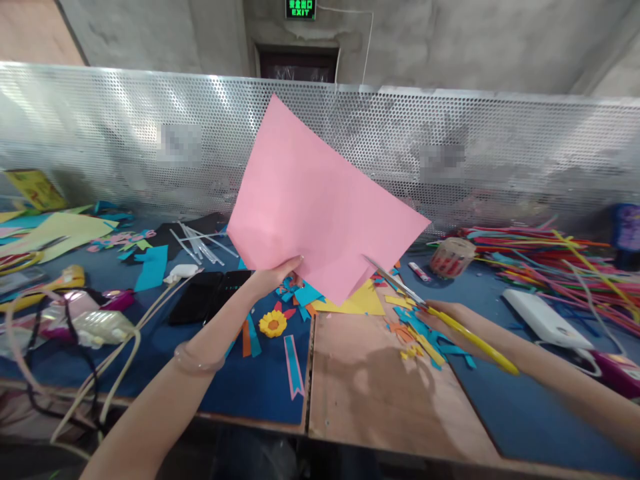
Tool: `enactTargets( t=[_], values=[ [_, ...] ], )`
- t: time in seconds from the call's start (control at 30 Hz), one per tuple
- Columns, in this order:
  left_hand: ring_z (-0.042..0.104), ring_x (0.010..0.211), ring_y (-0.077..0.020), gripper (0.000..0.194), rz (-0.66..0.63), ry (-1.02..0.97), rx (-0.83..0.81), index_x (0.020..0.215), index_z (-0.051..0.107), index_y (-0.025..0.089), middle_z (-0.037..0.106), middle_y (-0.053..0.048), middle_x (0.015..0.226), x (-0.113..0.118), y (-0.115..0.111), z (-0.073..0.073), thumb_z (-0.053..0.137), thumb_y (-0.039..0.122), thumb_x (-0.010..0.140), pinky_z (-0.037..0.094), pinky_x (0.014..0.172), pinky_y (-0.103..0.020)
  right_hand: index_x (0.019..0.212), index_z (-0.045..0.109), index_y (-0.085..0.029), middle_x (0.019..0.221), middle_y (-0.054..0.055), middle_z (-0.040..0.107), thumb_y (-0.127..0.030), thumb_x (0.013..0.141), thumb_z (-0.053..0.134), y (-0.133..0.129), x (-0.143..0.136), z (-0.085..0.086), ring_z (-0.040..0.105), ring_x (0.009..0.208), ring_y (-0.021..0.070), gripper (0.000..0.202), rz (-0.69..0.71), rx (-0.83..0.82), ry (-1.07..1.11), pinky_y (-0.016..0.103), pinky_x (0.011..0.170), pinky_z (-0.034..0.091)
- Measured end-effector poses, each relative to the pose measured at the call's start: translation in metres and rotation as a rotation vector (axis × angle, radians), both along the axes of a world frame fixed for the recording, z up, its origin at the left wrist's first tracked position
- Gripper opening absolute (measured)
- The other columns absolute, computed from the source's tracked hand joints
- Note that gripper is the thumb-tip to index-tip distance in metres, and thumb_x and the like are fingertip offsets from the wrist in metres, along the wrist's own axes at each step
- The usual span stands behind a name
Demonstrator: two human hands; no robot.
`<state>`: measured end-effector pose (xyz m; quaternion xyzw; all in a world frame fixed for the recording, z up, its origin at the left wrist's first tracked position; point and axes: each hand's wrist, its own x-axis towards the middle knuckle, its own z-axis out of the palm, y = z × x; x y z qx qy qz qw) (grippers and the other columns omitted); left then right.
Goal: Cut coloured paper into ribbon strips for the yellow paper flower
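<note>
A large pink sheet of paper (320, 193) is raised above the table, with its lower edge pinched by my left hand (280, 273). My right hand (443, 317) grips yellow-handled scissors (470, 339), and their blades lie at the sheet's lower right part, where the paper is cut and a corner hangs down. Beneath the sheet are a yellow paper (357, 301) and blue, orange and yellow scraps (425, 333). A yellow paper flower (273, 324) and a pink and blue ribbon strip (294, 367) lie below my left hand.
Black phones (197, 298), white sticks (200, 243), cables and a glue gun (100, 323) are at the left. At the right stand a tape roll (453, 258), a white power bank (545, 319) and colourful pipe cleaners (530, 257). A perforated metal screen (115, 147) runs along the back.
</note>
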<state>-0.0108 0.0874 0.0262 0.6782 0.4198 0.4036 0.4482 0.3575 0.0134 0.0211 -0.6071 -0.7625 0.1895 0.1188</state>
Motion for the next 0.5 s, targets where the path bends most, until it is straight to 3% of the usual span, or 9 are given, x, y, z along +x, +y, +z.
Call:
enactTargets(
  t=[0.23, 0.5],
  values=[
    [0.052, 0.053, -0.0166, 0.049, 0.054, -0.009, 0.015, 0.043, 0.059, 0.02, 0.06, -0.008, 0.054, 0.0043, -0.0082, 0.008, 0.05, 0.046, 0.082, 0.043, 0.063, -0.031, 0.081, 0.061, -0.015, 0.067, 0.004, 0.057, -0.057, 0.085, 0.041, 0.0005, -0.0013, -0.0015, 0.052, 0.066, 0.0193, 0.047, 0.005, 0.031, -0.029, 0.029, 0.058, 0.04],
    [0.052, 0.054, -0.0169, 0.046, 0.056, -0.027, -0.009, 0.044, 0.06, 0.019, 0.06, -0.008, 0.054, 0.005, -0.0079, 0.0053, 0.05, 0.045, 0.081, 0.043, 0.063, -0.03, 0.075, 0.06, -0.015, 0.061, 0.002, 0.052, -0.054, 0.084, 0.046, -0.0005, -0.0002, -0.0053, 0.043, 0.058, 0.0139, 0.043, 0.029, 0.051, -0.004, 0.027, 0.052, 0.035]
  ],
)
